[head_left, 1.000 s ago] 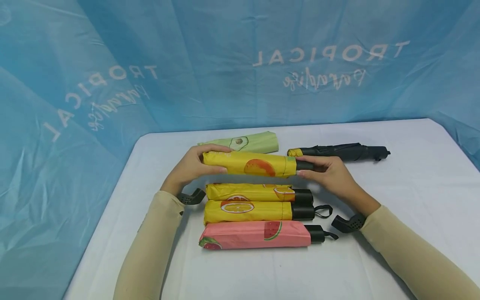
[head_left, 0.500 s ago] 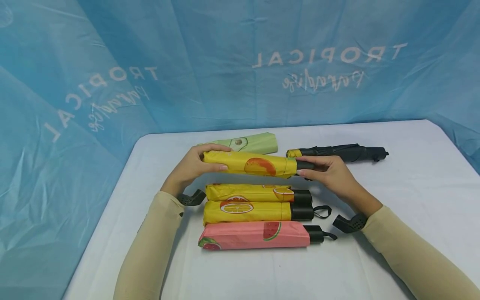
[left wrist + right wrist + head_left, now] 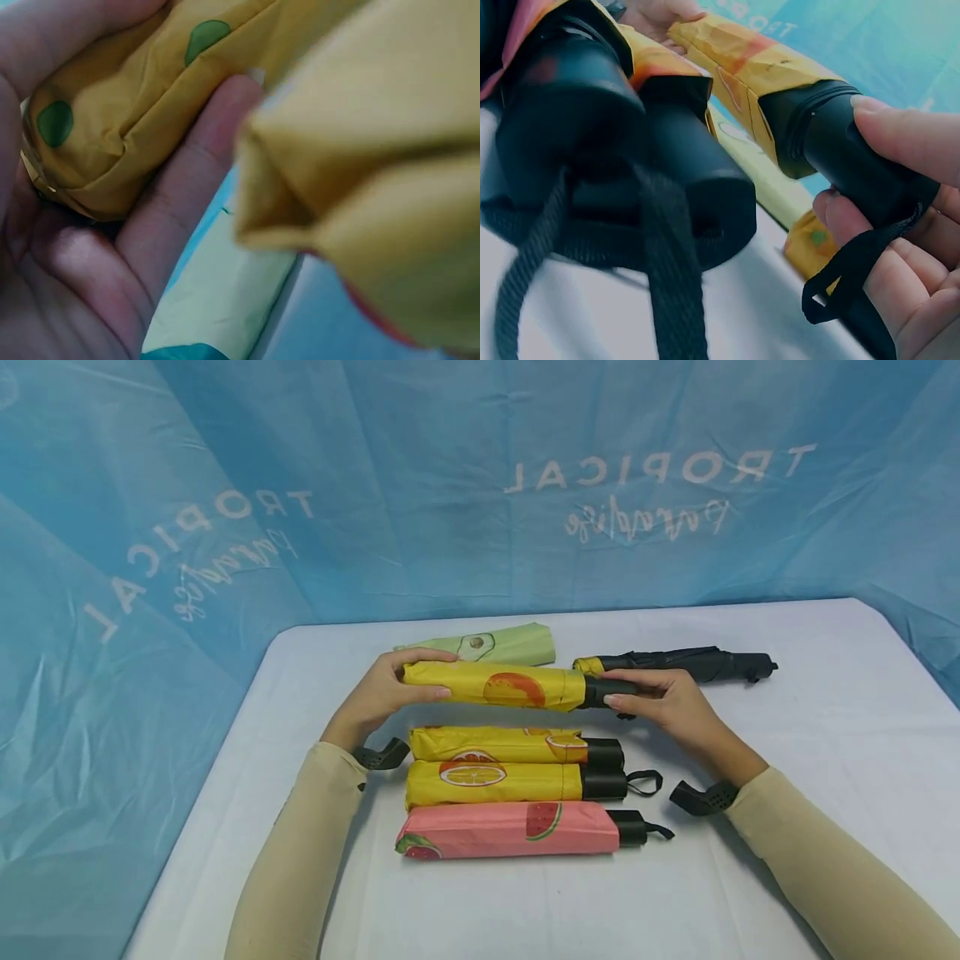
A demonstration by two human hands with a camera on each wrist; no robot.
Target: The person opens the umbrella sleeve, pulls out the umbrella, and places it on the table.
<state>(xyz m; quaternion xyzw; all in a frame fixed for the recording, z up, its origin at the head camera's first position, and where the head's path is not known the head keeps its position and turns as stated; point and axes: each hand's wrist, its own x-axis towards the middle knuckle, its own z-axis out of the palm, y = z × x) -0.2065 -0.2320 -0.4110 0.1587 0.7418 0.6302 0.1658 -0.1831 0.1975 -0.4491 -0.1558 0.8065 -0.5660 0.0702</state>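
Note:
A folded yellow umbrella (image 3: 498,685) with an orange fruit print is held level above the table. My left hand (image 3: 378,689) grips its left end, thumb on the near side; the left wrist view shows the yellow cloth (image 3: 127,112) lying between thumb and fingers. At the other end my right hand (image 3: 671,702) pinches the black handle (image 3: 600,691), whose wrist strap (image 3: 840,277) hangs in a loop. Below lie two more yellow umbrellas, the upper one (image 3: 487,745) against the lower one (image 3: 517,783), and a pink watermelon umbrella (image 3: 510,831) nearest me.
Behind the held umbrella lies a green avocado umbrella (image 3: 525,645), partly hidden. A black, yellow-tipped umbrella (image 3: 697,665) lies at the back right. The white table (image 3: 555,910) ends at a blue printed curtain (image 3: 450,527).
My right hand has moved slightly right with the handle, and more black handle shows beyond the yellow cloth. My left hand has shifted slightly left. The umbrellas on the table stay put.

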